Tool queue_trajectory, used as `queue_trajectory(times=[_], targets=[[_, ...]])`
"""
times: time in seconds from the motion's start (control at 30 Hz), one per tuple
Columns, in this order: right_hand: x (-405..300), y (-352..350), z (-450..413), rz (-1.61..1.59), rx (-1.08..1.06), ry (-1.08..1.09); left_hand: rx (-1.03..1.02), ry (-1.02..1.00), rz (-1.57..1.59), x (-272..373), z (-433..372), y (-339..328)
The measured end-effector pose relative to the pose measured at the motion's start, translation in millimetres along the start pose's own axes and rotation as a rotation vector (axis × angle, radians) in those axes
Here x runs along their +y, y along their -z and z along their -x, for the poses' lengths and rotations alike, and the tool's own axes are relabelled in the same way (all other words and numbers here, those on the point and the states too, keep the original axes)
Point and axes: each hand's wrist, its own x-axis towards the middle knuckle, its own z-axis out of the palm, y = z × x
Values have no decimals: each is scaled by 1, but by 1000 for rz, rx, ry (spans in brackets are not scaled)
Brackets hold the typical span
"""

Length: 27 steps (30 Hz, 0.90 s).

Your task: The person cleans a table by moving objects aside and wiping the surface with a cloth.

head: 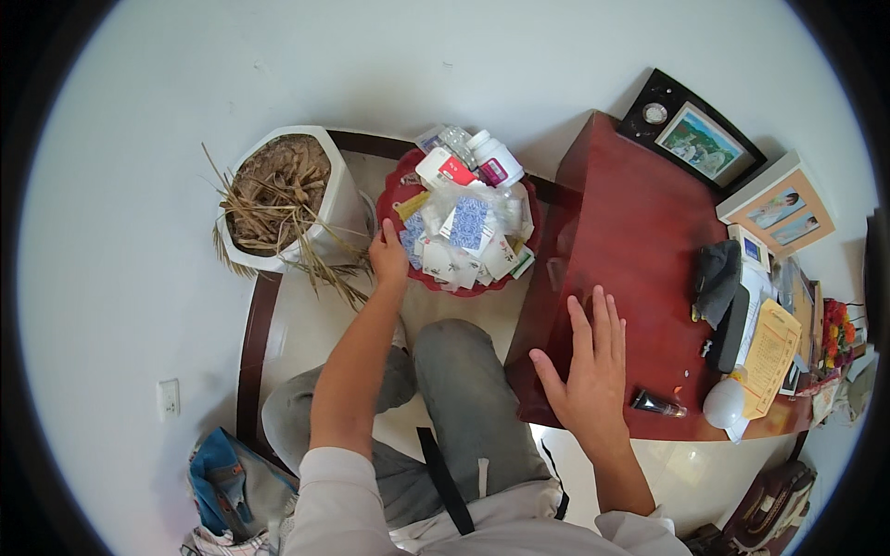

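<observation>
My left hand (390,258) is at the left rim of a red scalloped plastic basin (393,186), thumb over the edge, its other fingers mostly hidden. The basin stands on the floor, heaped with a white pill bottle (498,161), blister packs (457,143), a white and red medicine box (445,169), crumpled clear plastic (438,208) and several playing cards (469,221). With fingers apart, my right hand (591,375) rests on or just above a dark red wooden cabinet top (626,222). It holds nothing. A small black tube (657,403) lies to its right.
Left of the basin stands a white planter (341,222) with dried leaves (278,201) hanging out. On the cabinet are framed pictures (695,135), a dark pouch (717,281), a yellow printed paper (770,354) and a white light bulb (723,403). A cloth bag (236,486) sits lower left.
</observation>
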Motion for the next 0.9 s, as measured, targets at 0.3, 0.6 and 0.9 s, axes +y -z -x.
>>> queue_trajectory(times=[0.3,0.6,0.9], targets=[[0,-33,10,130,-26,-7,-1,158,23,-89,9,-38],[-3,-39,8,130,-31,-22,18,239,-78,-197,-19,-38],[7,-39,13,229,-74,-72,-31,251,104,-228,36,-96]])
